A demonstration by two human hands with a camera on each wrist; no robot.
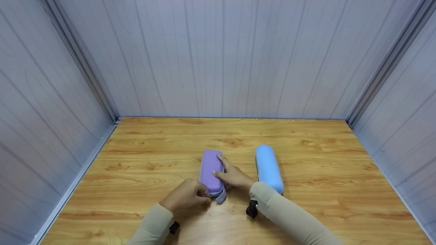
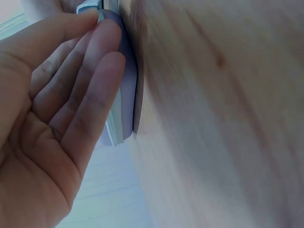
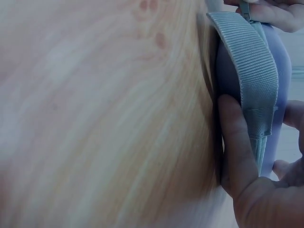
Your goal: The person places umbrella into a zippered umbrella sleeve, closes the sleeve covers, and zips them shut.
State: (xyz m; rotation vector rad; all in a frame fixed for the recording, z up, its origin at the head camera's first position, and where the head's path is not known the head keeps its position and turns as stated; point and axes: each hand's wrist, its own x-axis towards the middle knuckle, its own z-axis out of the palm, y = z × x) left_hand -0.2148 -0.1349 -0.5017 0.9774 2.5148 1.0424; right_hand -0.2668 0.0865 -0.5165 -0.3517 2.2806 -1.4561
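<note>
A purple zip case lies lengthwise on the wooden table, with a grey ribbed strap at its near right corner. My right hand grips the case from the right side, thumb and index finger over its top and other fingers low along its side. At the near end, my left hand pinches the small zipper pull between thumb and fingertips. The left wrist view shows the same fingertips close together at the case's seam; they hide most of the pull there. The case appears zipped along its visible edge.
To the right of the purple case lies a light blue rounded case, just beyond my right forearm. Pale panelled walls enclose the table at the back and on both sides.
</note>
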